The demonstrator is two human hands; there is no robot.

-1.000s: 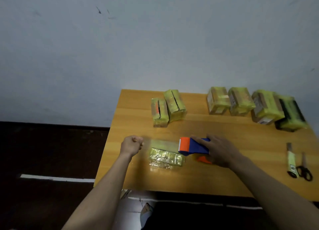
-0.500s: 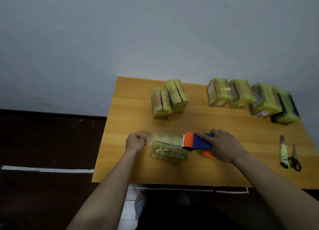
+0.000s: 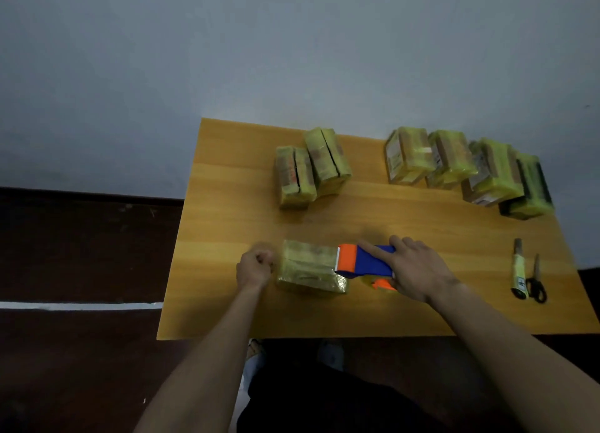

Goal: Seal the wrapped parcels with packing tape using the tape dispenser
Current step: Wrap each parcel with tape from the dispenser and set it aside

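Head view: my right hand [image 3: 418,272] wraps its grip around the blue-and-orange tape dispenser [image 3: 363,262], whose orange end meets the right edge of the wrapped parcel [image 3: 308,267] lying near the front of the worktop [image 3: 227,211]. My left hand [image 3: 255,267] is curled into a fist just beside the parcel's left end; whether it pinches tape I cannot tell. Six more parcels [image 3: 409,155] line the far edge, and a utility knife [image 3: 518,270] and scissors [image 3: 535,281] lie at right.

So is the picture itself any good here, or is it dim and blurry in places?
Head view: dim overall, the floor nearly black. The left hand is smeared with motion blur at the end of the parcel, so what it pinches cannot be told. The right hand and tape dispenser show more sharply. The table edges splay outward from the wide-angle lens.
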